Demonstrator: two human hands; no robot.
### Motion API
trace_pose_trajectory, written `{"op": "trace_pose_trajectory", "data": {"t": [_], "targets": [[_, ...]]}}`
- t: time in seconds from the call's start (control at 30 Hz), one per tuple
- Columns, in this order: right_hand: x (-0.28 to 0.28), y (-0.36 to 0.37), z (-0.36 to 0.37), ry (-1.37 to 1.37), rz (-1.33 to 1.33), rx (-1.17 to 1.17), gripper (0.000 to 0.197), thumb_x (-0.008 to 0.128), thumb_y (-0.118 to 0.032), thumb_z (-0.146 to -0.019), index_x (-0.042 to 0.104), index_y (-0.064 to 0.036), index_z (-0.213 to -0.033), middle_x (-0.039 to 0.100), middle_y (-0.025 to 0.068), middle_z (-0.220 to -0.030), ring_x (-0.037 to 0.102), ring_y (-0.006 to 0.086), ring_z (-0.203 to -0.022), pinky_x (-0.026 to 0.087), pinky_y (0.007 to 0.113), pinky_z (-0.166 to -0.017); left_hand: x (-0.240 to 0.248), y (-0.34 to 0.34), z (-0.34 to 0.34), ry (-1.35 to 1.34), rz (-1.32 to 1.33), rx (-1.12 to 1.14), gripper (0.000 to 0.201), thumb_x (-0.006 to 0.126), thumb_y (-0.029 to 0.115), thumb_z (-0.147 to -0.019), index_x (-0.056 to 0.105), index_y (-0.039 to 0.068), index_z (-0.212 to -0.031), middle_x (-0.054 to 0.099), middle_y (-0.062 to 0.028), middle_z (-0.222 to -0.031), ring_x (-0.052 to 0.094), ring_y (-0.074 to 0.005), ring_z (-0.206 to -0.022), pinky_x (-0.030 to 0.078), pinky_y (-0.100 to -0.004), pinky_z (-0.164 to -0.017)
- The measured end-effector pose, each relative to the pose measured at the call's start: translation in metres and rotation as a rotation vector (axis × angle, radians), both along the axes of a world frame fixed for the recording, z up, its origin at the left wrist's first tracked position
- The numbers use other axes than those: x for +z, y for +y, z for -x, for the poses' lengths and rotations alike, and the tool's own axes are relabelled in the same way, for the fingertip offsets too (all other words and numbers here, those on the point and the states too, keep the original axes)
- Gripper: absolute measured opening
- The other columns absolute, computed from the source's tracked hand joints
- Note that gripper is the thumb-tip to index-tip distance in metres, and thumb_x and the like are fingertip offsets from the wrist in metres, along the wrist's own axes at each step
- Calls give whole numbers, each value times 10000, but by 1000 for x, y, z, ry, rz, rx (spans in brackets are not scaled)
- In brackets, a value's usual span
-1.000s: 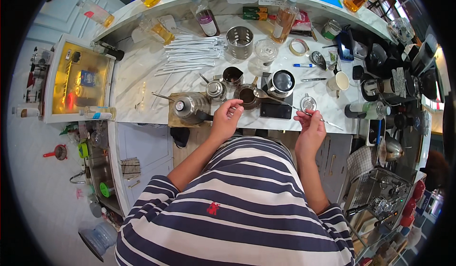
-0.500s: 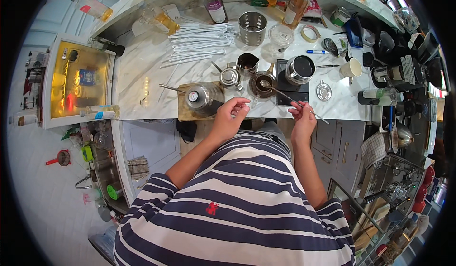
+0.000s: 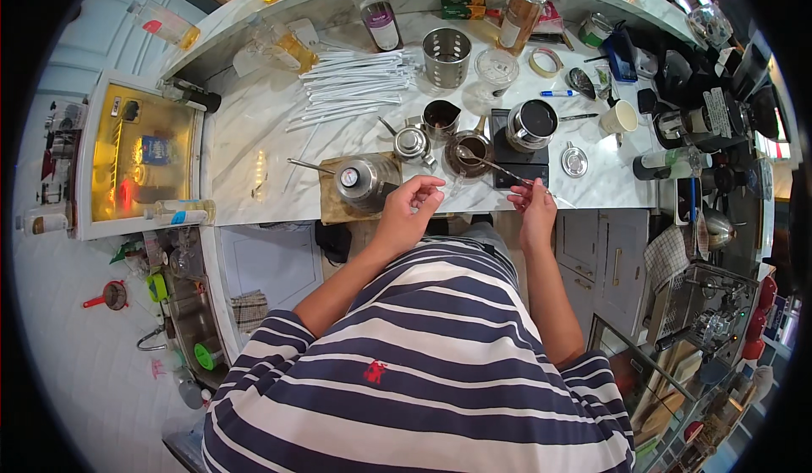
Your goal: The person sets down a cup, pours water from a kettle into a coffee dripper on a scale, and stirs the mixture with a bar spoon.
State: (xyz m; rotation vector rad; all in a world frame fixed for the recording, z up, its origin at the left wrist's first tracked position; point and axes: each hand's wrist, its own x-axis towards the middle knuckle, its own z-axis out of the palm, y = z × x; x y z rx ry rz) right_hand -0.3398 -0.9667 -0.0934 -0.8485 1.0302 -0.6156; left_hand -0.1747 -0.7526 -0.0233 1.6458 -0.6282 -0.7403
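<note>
My right hand pinches the handle of a long-handled spoon. The spoon slants down to the left into a round pot with dark brown contents, and its bowl is hard to make out there. Over the counter's front edge, my left hand holds nothing, its fingers loosely curled and apart from the thumb. Just left of it, a steel kettle with a dial on its lid stands on a brown cloth. A black scale lies right of the pot, with a steel cup at its far end.
A small lidded metal pot and a dark-filled pitcher stand beyond the round pot. Farther back are white straws, a perforated steel holder and several bottles. A metal lid and paper cup are at right.
The spoon's bowl, visible at the round pot's mouth before, now sits lower inside it. My right hand has shifted slightly left; my left hand has hardly moved.
</note>
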Motion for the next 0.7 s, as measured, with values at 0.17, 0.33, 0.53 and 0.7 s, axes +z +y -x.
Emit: {"op": "trace_pose_trajectory", "data": {"t": [0.17,0.33,0.53,0.7], "targets": [[-1,-8,-5,118,40,45,386,519,-370,-1126,668,-19,-1062,750,111,-917,703,174,-754,503,293,-700,0,4,1,20,22,21,228,702,147,-1000,719,29,-1194,718,-36,-981,635,-98,-871,511,-264,-796],[-5,-15,-12,109,112,70,411,527,-363,-1125,681,13,-1062,748,115,-902,705,178,-753,522,288,-708,0,11,2,49,22,28,223,698,148,-1005,720,29,-1192,720,-39,-984,639,-100,-879,513,-265,-804],[-13,-20,-24,65,130,73,433,540,-357,-1121,684,48,-1065,745,127,-902,707,185,-753,561,289,-728,-4,17,1,23,12,-19,226,654,144,-1046,677,31,-1240,641,31,-952,559,-42,-857,462,-222,-784],[-8,-21,-31,74,109,90,423,540,-359,-1119,692,31,-1060,749,117,-904,706,175,-751,542,284,-711,-2,21,1,-6,-7,-14,228,660,140,-1040,679,28,-1237,655,18,-975,581,-56,-895,474,-234,-824]]}}
